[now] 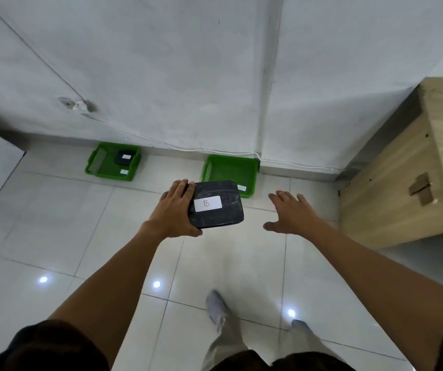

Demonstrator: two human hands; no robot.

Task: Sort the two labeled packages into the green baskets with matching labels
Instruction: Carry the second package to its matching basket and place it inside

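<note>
In the head view the left grip (173,210) is clamped on the left short edge of the dark package marked B (216,204), carried flat in the air with its long axis running left to right, while the right grip (291,214) hangs open and empty just to its right. The empty green basket (229,171) sits on the floor against the wall, straight ahead and below the package. The left basket (113,162), well apart, already holds the other package (124,158).

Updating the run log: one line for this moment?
left hand: holds package B | right hand: open, empty | left basket: one package | right basket: empty
</note>
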